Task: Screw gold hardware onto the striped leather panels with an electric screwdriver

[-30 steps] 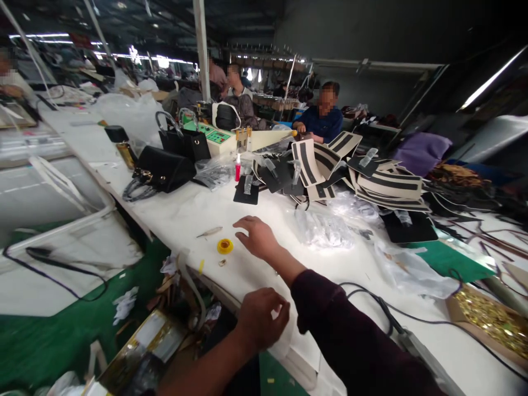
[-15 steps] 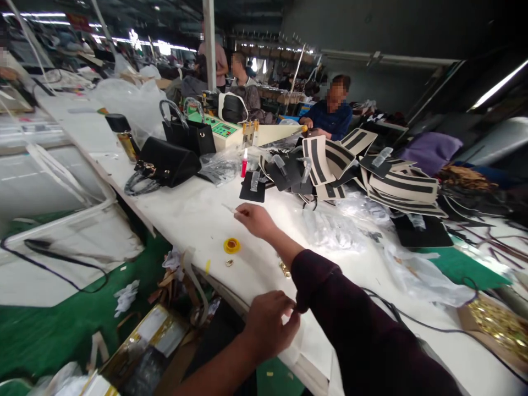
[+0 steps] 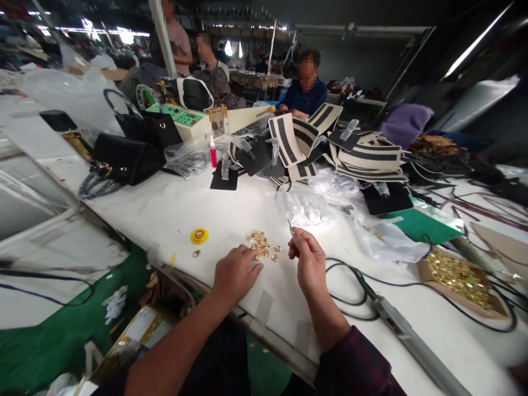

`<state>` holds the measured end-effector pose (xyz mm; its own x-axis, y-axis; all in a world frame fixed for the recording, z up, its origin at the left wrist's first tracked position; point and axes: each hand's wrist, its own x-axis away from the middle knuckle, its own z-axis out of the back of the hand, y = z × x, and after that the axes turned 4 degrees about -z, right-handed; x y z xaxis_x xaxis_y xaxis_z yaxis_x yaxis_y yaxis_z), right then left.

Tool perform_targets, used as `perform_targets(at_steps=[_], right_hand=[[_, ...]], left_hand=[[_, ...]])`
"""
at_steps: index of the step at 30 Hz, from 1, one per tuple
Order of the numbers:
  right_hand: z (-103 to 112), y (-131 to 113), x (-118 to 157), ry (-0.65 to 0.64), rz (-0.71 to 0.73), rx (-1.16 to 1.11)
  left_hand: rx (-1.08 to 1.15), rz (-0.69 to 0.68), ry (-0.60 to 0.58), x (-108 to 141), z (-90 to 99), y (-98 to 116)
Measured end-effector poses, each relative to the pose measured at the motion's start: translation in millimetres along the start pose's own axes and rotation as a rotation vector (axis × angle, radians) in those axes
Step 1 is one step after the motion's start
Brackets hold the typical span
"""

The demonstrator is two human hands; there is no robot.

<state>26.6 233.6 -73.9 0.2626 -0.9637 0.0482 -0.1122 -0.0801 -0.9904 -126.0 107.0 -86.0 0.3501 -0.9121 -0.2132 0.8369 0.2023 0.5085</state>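
A small pile of gold metal rings lies on the white table. My left hand reaches over the pile's near left edge, fingertips at the rings; its thumb stands apart from the curled fingers. To the right of the pile, my right hand pinches a thin pointed tool, its tip pointing up and away. Left of the pile are a yellow tape roll and a single gold ring.
Black handbags stand at the left beside a green-topped machine. Striped panels are heaped at the back. A box of gold parts, a black cable and a grey tool lie right. A person sits across the table.
My right hand has come back toward me, to the right of the pile, with the thin tool. My left hand has moved up-left to the rings, and the view has shifted.
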Motion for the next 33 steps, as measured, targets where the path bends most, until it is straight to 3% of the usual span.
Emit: perform_targets(at_steps=[7,13,16,22,27,33], right_hand=[[3.3,-15.3,5.5,-0.153,-0.027,-0.109],[-1.0,-13.9,13.9,-0.274,-0.052,-0.125],[-3.8,-14.6,18.7,-0.281,-0.058,-0.105],[-18.2,-8.1,41.4,-0.429,0.065,-0.007],[-32.9,1.8,59.5,-0.540,-0.031,-0.092],[-47.4,1.1,79.8,-0.463,-0.075,-0.042]], left_hand=[[-0.092,0.013,-0.030,-4.9,-2.1,7.9],[-0.018,0.032,0.011,-1.8,2.5,6.9],[0.082,0.065,0.051,8.9,7.6,8.9],[0.344,0.147,0.162,39.2,29.4,22.6],[0.513,0.227,0.212,57.4,42.4,24.6],[0.812,0.375,0.273,67.7,44.8,17.3]])
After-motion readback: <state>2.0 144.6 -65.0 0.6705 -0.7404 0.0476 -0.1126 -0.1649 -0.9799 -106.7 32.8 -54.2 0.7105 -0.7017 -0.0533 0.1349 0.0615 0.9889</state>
